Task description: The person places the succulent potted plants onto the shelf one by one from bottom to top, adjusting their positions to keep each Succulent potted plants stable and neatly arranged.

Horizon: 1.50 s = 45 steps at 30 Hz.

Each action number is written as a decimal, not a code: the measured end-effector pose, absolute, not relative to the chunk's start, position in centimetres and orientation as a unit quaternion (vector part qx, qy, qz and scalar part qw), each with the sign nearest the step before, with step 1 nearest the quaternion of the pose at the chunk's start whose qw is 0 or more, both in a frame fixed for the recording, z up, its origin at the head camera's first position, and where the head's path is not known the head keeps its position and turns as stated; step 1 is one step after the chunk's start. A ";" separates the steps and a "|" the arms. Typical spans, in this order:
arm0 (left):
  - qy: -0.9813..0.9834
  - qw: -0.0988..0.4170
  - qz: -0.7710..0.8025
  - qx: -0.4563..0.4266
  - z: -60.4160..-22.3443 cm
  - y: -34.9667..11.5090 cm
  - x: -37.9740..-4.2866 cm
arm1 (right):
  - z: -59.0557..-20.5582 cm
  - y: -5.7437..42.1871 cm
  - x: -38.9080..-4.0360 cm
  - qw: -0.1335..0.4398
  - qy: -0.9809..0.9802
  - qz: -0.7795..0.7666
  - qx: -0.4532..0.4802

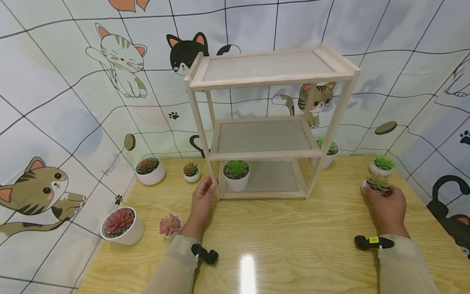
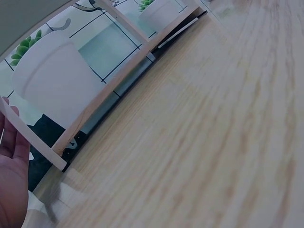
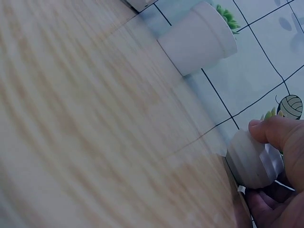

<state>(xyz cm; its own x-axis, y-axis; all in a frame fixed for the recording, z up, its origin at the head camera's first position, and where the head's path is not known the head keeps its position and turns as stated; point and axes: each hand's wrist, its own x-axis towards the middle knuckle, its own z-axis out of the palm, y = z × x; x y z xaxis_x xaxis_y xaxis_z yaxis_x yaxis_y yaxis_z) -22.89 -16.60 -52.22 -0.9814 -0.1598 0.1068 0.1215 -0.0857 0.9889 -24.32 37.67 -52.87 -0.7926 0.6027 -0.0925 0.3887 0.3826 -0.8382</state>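
- Head view: the left hand [image 1: 203, 198] is at the left front post of a three-tier pale wooden rack [image 1: 262, 136], which stands toward the far edge of the light wood-grain table [image 1: 264, 232]; whether its fingers close round the post I cannot tell.
- The right hand [image 1: 389, 204] pinches a small white pot with a dull-green succulent [image 1: 377, 185] near the surface's far right corner, just in front of a small white pot with a bright-green succulent [image 1: 383, 165].
- A white pot with a leafy green succulent [image 1: 236, 183] stands at the bottom tier's left end.
- Left wrist view: the left hand's fingers extend behind the post, beside that leafy plant's pot.
- Right wrist view: the right hand's thumb and fingers are bent about the small pot, beyond which stands a taller white tapered pot with green leaves [image 3: 199, 40].
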 end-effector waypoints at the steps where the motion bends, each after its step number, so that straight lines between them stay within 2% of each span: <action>1: -0.670 0.095 -0.736 0.013 -52.2 -16.6 -22.8 | -52.9 37.6 -24.3 0.114 -0.823 0.468 -0.301; 22: -0.663 0.096 -0.743 -0.004 -52.4 -16.7 -23.1 | -51.6 36.2 -24.0 0.113 -0.823 0.486 -0.272; 32: -0.664 0.100 -0.741 -0.005 -52.5 -16.9 -23.0 | -48.9 32.8 -22.7 0.113 -0.866 0.461 -0.155; 45: -0.669 0.089 -0.738 -0.004 -52.6 -17.0 -23.0 | -45.0 29.1 -19.7 0.077 -0.875 0.476 -0.028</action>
<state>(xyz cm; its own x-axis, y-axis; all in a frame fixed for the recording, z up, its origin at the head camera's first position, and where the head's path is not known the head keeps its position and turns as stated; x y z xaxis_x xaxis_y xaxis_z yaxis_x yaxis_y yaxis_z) -23.02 -16.97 -52.56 -0.9842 -0.1254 0.1252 0.1369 -0.0897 0.9865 -19.74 29.14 -44.99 -0.9865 0.1222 0.1087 -0.0248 0.5449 -0.8381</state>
